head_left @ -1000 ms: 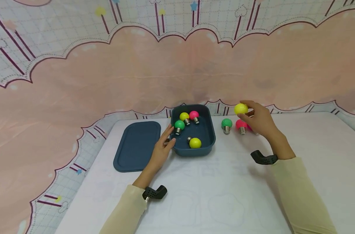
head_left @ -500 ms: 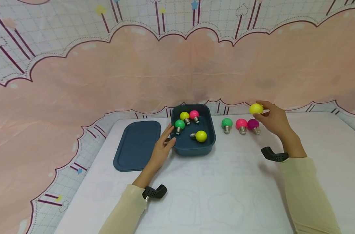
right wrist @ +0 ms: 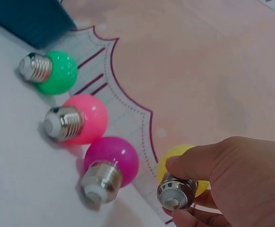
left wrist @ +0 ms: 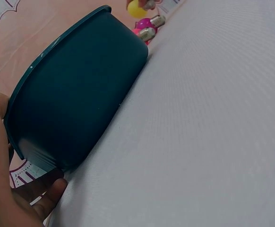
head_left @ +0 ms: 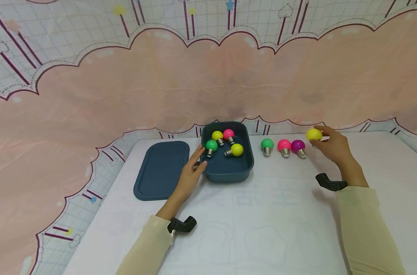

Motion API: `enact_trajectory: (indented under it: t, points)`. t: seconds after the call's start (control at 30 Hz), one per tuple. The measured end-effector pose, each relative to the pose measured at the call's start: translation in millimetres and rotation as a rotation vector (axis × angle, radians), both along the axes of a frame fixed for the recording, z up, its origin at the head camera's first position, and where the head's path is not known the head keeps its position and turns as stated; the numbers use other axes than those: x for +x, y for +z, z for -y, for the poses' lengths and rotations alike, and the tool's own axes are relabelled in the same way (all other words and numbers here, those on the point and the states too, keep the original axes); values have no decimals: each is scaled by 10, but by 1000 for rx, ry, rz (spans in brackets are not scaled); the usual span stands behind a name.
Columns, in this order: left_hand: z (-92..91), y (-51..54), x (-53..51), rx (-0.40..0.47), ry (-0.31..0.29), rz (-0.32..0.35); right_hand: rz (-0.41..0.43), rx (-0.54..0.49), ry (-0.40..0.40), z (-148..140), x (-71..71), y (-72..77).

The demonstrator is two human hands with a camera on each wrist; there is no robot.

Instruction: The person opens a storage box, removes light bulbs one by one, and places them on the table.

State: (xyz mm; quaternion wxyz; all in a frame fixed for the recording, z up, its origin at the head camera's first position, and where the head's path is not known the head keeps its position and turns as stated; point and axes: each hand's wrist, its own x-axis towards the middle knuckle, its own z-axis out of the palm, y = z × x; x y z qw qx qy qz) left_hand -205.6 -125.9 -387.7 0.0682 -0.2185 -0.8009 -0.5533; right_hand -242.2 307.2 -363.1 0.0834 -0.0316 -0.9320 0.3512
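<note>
1. Toward the right of the desk (head_left: 263,236), the right hand (head_left: 337,149) pinches a yellow bulb (head_left: 313,134) between thumb and fingers; the right wrist view shows the thumb lying over the globe and other fingers beneath the metal base. Whether this bulb touches the desk cannot be told.
2. Just left of that bulb lies a purple bulb (head_left: 298,144), then a pink bulb (head_left: 283,144) close beside it, then a green bulb (head_left: 267,143) a little apart. All three rest on the desk with their silver bases turned toward the person.
3. Left of this row stands a dark blue box (head_left: 229,178), open at the top. Inside, near the back, lie a second yellow bulb (head_left: 217,135) and a second pink bulb (head_left: 228,133); a second green bulb (head_left: 211,145) sits by the left wall, and a third yellow bulb (head_left: 237,149) lies on its side, base pointing left.
4. The left hand (head_left: 188,175) rests against the box's left side, its fingers spread and the thumb held apart from them, touching the rim.
5. Flat on the desk to the left of the box lies a dark blue lid (head_left: 162,172), partly behind the left hand.
</note>
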Motion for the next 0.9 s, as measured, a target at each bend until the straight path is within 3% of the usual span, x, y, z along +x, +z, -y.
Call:
enact_trajectory:
  t: [0.3,0.6,0.9]
  points:
    - [0,1,0,-1,1,11,34,57,7,-134,-8,-154]
    - [1,2,-4,-4,0,11,104,20,1,-137,-57,-267]
    - [-4,16,7,-11,3,4,101,20,2,-100,-89,-322]
